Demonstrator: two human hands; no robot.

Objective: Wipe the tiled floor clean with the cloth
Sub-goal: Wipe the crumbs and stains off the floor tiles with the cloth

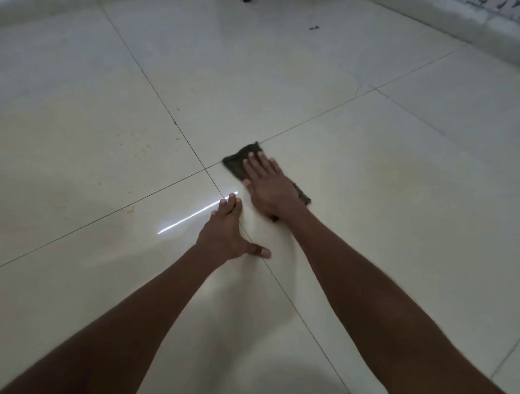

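Left hand [225,236], nearest, rests flat and holds nothing. Just past it, right hand [266,187] presses the dark cloth [239,164] with straight fingers, mid-frame by a tile joint. Judged part done: yellowish spots [140,149] remain at left, debris [313,27] upper right. Floor [394,225] open; wall base [461,28] far right.

Right hand [268,187] lies flat over the cloth [239,163], hiding its middle; only the far corner and a strip by the wrist show. Both forearms run off the bottom edge. A dark scrap [314,27] far off is too small to identify, and another dark thing [247,0] is cut by the top edge
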